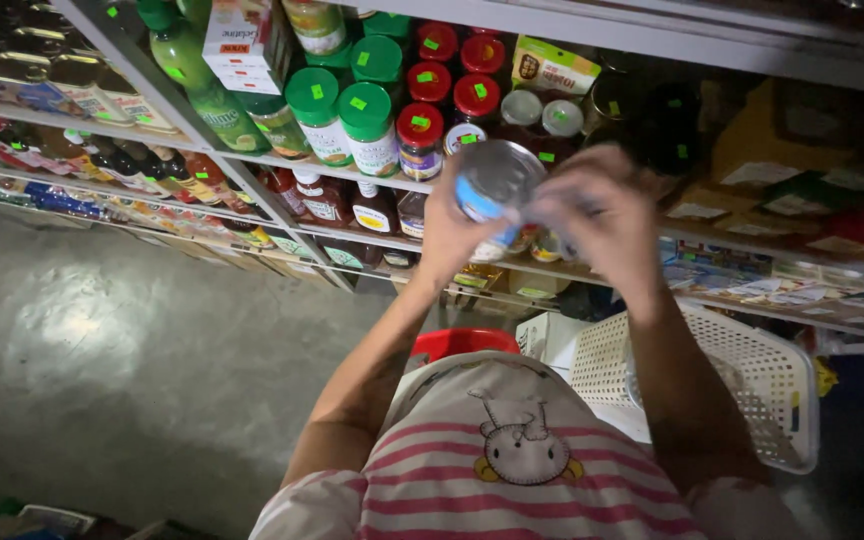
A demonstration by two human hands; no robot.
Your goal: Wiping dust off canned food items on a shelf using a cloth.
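Note:
Both my hands are raised in front of the shelves and hold one round tin can [493, 181] with a shiny metal end and a blue and white label. My left hand [455, 234] grips it from below and behind. My right hand [597, 215] is blurred and wraps the can's right side. The can sits just in front of rows of jars with green lids [340, 110] and red lids [449, 98].
Metal shelving [152, 85] carries bottles, jars and packets, with dark bottles lower left. A white plastic basket [752, 375] sits at my right side, a red object [464, 342] below my arms. Grey concrete floor [102, 340] lies to the left.

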